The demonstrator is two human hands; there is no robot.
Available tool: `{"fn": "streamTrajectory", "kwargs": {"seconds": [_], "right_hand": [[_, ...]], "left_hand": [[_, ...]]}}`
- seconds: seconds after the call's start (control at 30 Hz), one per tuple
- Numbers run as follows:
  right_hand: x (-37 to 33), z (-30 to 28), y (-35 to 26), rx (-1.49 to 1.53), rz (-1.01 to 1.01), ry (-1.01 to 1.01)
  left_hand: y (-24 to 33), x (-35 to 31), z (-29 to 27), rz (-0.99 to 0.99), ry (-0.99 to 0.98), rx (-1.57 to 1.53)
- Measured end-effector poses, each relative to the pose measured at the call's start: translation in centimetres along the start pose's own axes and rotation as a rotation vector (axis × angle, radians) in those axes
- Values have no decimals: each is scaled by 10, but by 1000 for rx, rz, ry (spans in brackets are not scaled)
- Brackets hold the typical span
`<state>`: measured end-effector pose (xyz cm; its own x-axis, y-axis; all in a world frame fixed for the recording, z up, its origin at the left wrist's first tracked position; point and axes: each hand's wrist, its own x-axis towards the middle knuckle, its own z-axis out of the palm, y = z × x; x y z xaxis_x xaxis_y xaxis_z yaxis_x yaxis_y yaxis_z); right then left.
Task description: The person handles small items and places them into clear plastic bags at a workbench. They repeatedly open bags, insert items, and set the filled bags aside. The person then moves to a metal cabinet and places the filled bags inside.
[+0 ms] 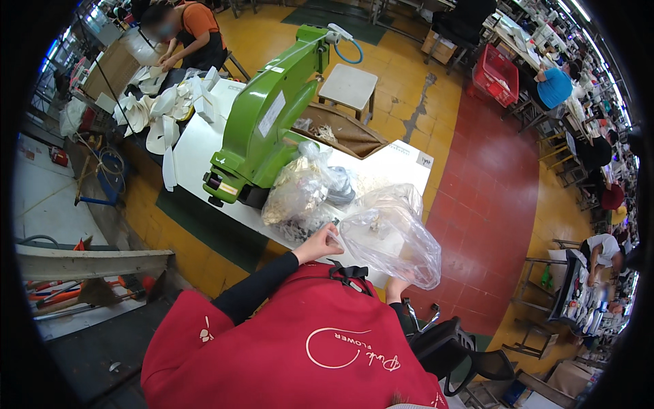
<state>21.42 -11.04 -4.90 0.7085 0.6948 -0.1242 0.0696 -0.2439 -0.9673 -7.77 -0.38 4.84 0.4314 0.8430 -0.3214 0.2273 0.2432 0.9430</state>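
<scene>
My left hand (319, 245) pinches the near left edge of a large clear plastic bag (392, 235) at the front of a white table. At the bag's lower right edge is my right hand (396, 286). The crumpled film covers its fingers, so their grip cannot be made out. A few pale pieces show through the bag. Just beyond my left hand, a second clear bag (294, 189) stands full of cream-coloured pieces, with a greyish bag (340, 185) beside it. A big green press machine (262, 123) rises behind them on the left.
The white table (409, 160) has a brown sling-like tray (347, 133) at its far side. Beyond stands a stool (349, 85). Cut white pieces (163, 109) are heaped at the left, near a co-worker (197, 34). A black chair (470, 354) is close at my right.
</scene>
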Motion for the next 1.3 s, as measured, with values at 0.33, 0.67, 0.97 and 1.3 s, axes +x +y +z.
{"fn": "streamTrajectory", "kwargs": {"seconds": [0.33, 0.67, 0.97, 1.3], "right_hand": [[17, -44, -233, 486, -111, 197], [-39, 31, -359, -103, -462, -839], [-44, 33, -342, -37, -180, -821], [-55, 38, -340, 335, 145, -939]], "left_hand": [[146, -63, -33, 45, -52, -135], [247, -50, -22, 339, -268, 283], [234, -48, -14, 631, 125, 359], [222, -57, -3, 405, -78, 100]]}}
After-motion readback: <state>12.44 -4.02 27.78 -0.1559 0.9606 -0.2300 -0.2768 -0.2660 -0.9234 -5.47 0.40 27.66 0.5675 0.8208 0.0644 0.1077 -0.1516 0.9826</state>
